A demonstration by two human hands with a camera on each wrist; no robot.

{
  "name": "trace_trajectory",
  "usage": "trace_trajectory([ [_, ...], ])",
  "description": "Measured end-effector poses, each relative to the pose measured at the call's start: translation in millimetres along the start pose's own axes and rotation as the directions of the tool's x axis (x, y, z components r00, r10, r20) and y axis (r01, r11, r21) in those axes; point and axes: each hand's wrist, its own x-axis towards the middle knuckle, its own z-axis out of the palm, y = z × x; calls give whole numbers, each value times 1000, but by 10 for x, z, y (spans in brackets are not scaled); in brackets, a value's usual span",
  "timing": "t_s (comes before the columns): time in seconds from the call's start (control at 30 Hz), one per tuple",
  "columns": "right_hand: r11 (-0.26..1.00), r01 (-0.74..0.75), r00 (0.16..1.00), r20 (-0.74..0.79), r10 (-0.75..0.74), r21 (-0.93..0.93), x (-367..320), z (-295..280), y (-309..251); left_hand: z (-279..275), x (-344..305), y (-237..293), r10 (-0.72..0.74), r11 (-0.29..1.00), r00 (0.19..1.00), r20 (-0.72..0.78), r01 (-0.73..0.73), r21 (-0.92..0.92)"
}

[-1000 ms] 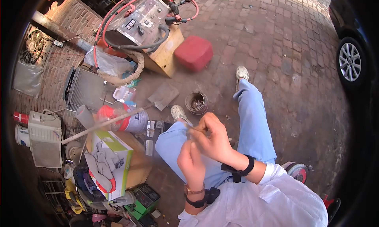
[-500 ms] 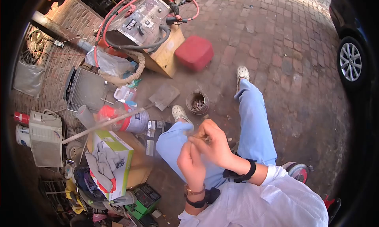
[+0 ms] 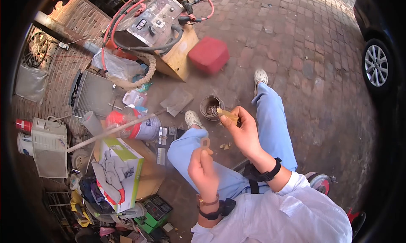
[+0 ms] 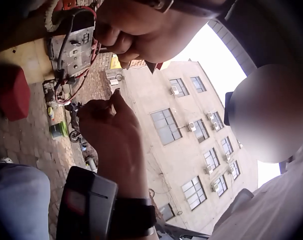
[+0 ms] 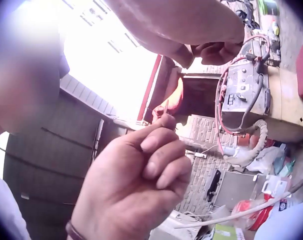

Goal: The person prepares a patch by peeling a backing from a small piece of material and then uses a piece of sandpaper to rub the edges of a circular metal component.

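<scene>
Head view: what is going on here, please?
A person in a white shirt and light blue trousers sits on the brick ground. The left hand pinches a small tan ring-shaped piece. The right hand, held apart from it, pinches a pale yellow strip. A round rusty tin of metal bits stands by one foot.

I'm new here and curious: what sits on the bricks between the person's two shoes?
A round tin of small bits stands between the left shoe and the right shoe, in the head view.
</scene>
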Motion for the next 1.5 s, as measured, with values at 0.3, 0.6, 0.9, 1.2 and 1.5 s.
trace_trajectory([
  [0.3, 944, -206, 926, 364, 101, 260, -209, 72, -263, -74, 69, -8, -128, 983, 983, 129, 143, -116],
  [0.6, 965, -219, 905, 399, 145, 147, -359, 103, -141, -72, 55, -37, -129, 975, 991, 31, 132, -178],
  [0.9, 949, -262, 915, 357, 187, 173, -302, 173, -112, -224, 148, -9, -44, 990, 969, 244, 10, 141],
  [1.2, 961, -226, 923, 350, 158, 161, -288, 182, -39, -172, 187, -53, 47, 988, 984, 172, -71, 136],
  [1.5, 936, -320, 897, 365, 250, 144, -254, 203, 28, -246, 187, -107, -14, 969, 965, 262, -51, 242],
])
